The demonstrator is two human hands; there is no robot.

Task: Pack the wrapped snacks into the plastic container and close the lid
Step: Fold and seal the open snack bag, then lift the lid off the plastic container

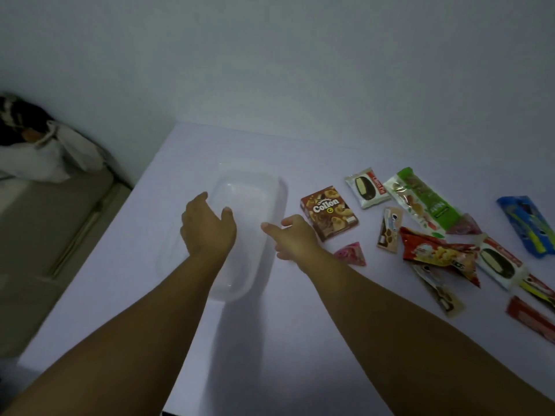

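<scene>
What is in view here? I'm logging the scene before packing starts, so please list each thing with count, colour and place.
plastic container: 1, clear, table centre, under the hands; whether its lid is on is unclear
Collon box: 1, brown, just right of the container
choco pie packs: 2, white with dark pie picture, one behind the box, one far right
nut bar wrapper: 1, green and clear, right
triangular packets: 2, pink, one by the right wrist, one further right
red snack bag: 1, right
blue wrapper: 1, far right edge
table: 1, white
bags: white and dark, left on the floor
left hand: over the container
right hand: at the container's right edge
</scene>
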